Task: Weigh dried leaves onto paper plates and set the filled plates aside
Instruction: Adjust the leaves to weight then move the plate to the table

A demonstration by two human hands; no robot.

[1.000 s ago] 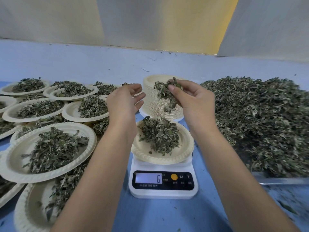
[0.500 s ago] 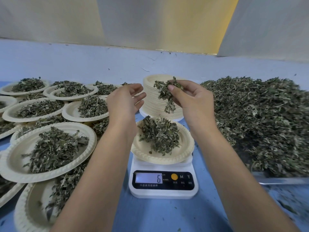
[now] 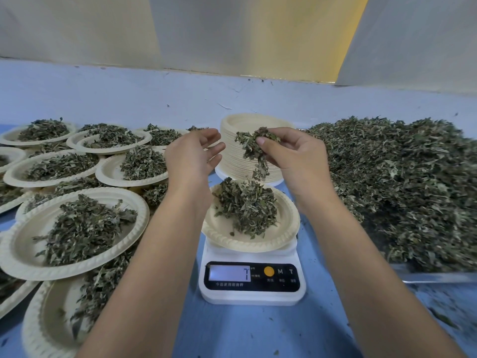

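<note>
Topping up looks the step: the right hand (image 3: 296, 161) pinches a tuft of dried leaves (image 3: 254, 148) just above the plate (image 3: 289, 223) on the scale (image 3: 251, 297); the left hand (image 3: 191, 161) hangs beside, relaxed, empty. Next, a sparing sprinkle seems needed.

A cream paper plate (image 3: 287, 228) is seated on the white scale (image 3: 251, 295), heaped with crumpled dried leaves (image 3: 245, 205); 7 is displayed. A small clump (image 3: 249, 148) is pinched just above it. Filled plates (image 3: 24, 244) are overlapped at left, and a loose pile (image 3: 400, 182) is spread at right.
</note>
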